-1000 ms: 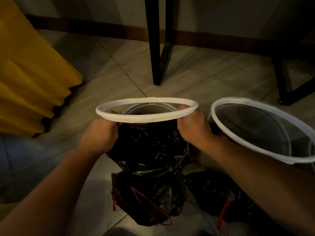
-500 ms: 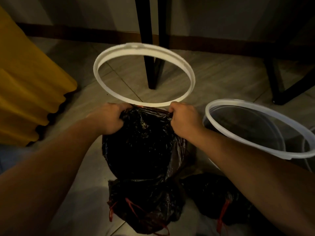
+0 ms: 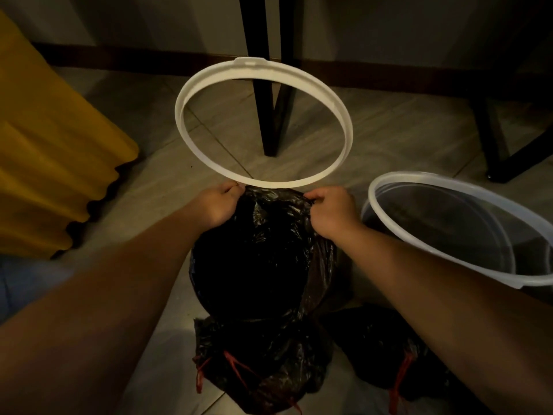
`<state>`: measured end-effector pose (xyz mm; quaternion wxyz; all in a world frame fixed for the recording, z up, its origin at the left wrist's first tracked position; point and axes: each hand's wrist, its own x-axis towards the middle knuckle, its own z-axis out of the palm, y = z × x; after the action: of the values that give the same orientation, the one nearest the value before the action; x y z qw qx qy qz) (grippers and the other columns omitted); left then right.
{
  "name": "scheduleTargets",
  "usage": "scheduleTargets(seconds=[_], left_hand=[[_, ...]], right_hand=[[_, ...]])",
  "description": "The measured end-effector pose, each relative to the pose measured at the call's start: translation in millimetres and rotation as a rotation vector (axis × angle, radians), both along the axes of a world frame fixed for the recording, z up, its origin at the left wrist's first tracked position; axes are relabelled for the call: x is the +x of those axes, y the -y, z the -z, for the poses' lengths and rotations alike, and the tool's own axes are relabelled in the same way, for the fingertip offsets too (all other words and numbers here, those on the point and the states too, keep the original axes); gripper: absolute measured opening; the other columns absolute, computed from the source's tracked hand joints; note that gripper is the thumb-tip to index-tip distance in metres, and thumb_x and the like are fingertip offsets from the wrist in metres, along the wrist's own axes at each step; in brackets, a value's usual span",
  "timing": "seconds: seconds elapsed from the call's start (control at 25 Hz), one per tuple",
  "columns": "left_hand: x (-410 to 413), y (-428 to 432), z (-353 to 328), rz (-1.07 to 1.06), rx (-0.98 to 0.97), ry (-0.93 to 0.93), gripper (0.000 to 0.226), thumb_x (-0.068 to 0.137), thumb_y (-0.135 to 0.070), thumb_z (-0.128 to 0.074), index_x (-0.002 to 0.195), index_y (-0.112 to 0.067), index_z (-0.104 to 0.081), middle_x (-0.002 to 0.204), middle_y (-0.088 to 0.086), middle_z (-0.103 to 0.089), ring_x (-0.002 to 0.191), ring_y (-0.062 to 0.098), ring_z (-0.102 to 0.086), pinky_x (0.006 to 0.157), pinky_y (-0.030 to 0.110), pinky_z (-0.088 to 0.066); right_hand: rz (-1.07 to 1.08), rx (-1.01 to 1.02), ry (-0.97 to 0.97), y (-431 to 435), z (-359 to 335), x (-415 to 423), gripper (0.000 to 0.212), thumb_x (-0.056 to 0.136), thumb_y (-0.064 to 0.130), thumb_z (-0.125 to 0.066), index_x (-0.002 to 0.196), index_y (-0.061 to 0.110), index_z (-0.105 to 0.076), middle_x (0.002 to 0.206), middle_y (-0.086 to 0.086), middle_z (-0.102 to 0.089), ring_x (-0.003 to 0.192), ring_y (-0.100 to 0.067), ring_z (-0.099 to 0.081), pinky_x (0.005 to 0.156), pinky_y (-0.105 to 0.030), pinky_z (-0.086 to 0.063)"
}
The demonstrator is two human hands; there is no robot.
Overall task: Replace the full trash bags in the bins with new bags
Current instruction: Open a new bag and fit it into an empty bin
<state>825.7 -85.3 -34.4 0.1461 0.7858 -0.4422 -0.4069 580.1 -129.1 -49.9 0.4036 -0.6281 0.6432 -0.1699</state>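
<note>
Two hands on one job: left hand (image 3: 220,205) and right hand (image 3: 332,212) are apart, each curled on the near arc of the white ring (image 3: 179,115), right where it meets the hem of the black bag (image 3: 257,259). The bag is draped over a bin that is itself hidden. Whether the plastic is pinched too, I cannot tell.

The ring stands tilted up, hinged at the hands, with its far arc raised toward the wall (image 3: 119,22).

The bag's mouth lies below the ring and toward me, midway between the hands — neither is nearer.

Judgement: the ring must swing down flat to clamp the hem.

Surface: the floor (image 3: 167,175), grey tile, dim light. The clear bin (image 3: 419,174), apparently unlined, sits just right of the right forearm. The tied full bags (image 3: 263,369), with red drawstrings, lie nearest me. A yellow pleated object (image 3: 54,160) is at left — black furniture legs (image 3: 263,115) stand beyond.
</note>
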Motion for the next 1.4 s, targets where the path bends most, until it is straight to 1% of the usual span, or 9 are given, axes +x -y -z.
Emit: scheduleTargets(seconds=[0.12, 0.32, 0.44, 0.56, 0.68, 0.8, 0.92, 1.16, 1.4], left_hand=[[-3, 10, 7, -0.087, 0.059, -0.058, 0.054, 0.105, -0.057, -0.036, 0.144, -0.028, -0.060, 0.151, 0.008, -0.056, 0.135, 0.028, -0.052, 0.103, 0.035, -0.035], [-9, 23, 17, -0.079, 0.154, -0.009, 0.073, 0.105, -0.062, -0.024, 0.156, -0.016, -0.046, 0.162, 0.015, -0.043, 0.145, 0.034, -0.043, 0.122, 0.046, -0.028], [-14, 16, 17, -0.087, 0.028, 0.054, 0.063, 0.108, -0.058, -0.031, 0.152, -0.018, -0.052, 0.156, 0.013, -0.051, 0.141, 0.034, -0.048, 0.113, 0.042, -0.034], [-6, -7, 2, -0.203, -0.223, 0.067, 0.034, 0.104, -0.048, -0.048, 0.122, -0.028, -0.070, 0.116, 0.000, -0.072, 0.112, 0.027, -0.066, 0.088, 0.037, -0.047], [10, -63, -7, -0.436, -0.320, 0.044, 0.013, 0.098, -0.042, -0.060, 0.099, -0.032, -0.068, 0.092, -0.005, -0.070, 0.086, 0.021, -0.068, 0.070, 0.036, -0.050], [8, -134, -3, -0.753, -0.290, -0.253, 0.013, 0.099, -0.039, -0.066, 0.098, -0.027, -0.070, 0.093, -0.003, -0.073, 0.090, 0.022, -0.072, 0.071, 0.035, -0.054], [-11, -175, 12, -0.743, -0.147, -0.485, 0.031, 0.096, -0.044, -0.071, 0.106, -0.015, -0.069, 0.100, -0.001, -0.080, 0.091, 0.017, -0.078, 0.071, 0.036, -0.060], [-31, -181, 21, -0.819, -0.201, -0.450, 0.013, 0.102, -0.017, -0.064, 0.094, -0.012, -0.056, 0.093, 0.015, -0.074, 0.077, 0.023, -0.071, 0.067, 0.044, -0.060], [-19, -178, 29, -0.863, -0.241, -0.369, 0.014, 0.102, -0.019, -0.065, 0.091, -0.013, -0.059, 0.094, 0.017, -0.073, 0.078, 0.026, -0.072, 0.060, 0.039, -0.060]], right_hand=[[0.032, 0.096, 0.022, 2, 0, 3, 0.030, 0.095, 0.009, -0.058, 0.107, 0.024, -0.081, 0.100, 0.002, -0.076, 0.098, -0.020, -0.071, 0.083, -0.027, -0.052], [0.095, 0.165, 0.031, 10, 3, 5, 0.026, 0.098, 0.011, -0.058, 0.111, 0.021, -0.079, 0.114, -0.006, -0.076, 0.106, -0.025, -0.070, 0.093, -0.035, -0.058], [0.144, 0.209, 0.079, 9, 7, 5, 0.026, 0.098, 0.009, -0.057, 0.112, 0.017, -0.078, 0.115, -0.009, -0.076, 0.106, -0.027, -0.070, 0.095, -0.039, -0.059], [0.171, 0.219, 0.142, 2, 4, -1, 0.036, 0.099, 0.006, -0.049, 0.121, 0.018, -0.075, 0.123, -0.006, -0.072, 0.113, -0.024, -0.066, 0.096, -0.034, -0.053], [0.134, 0.156, 0.157, -15, -3, -14, 0.043, 0.094, 0.009, -0.046, 0.128, 0.023, -0.069, 0.127, -0.003, -0.069, 0.119, -0.023, -0.063, 0.105, -0.039, -0.050], [-0.057, 0.137, 0.030, -33, -16, -31, 0.052, 0.087, 0.017, -0.050, 0.137, 0.029, -0.060, 0.127, 0.004, -0.066, 0.117, -0.020, -0.061, 0.094, -0.033, -0.046], [-0.277, 0.124, -0.181, -46, -30, -46, 0.044, 0.085, 0.028, -0.059, 0.129, 0.034, -0.058, 0.103, 0.012, -0.064, 0.094, -0.012, -0.062, 0.084, -0.030, -0.048], [-0.120, 0.123, -0.030, -52, -19, -54, 0.034, 0.088, 0.005, -0.064, 0.102, 0.036, -0.067, 0.099, 0.012, -0.065, 0.088, -0.006, -0.063, 0.065, -0.011, -0.049], [0.024, 0.204, 0.148, -71, 5, -38, 0.042, 0.087, 0.005, -0.062, 0.108, 0.041, -0.061, 0.101, 0.009, -0.073, 0.095, -0.015, -0.070, 0.084, -0.037, -0.061]])
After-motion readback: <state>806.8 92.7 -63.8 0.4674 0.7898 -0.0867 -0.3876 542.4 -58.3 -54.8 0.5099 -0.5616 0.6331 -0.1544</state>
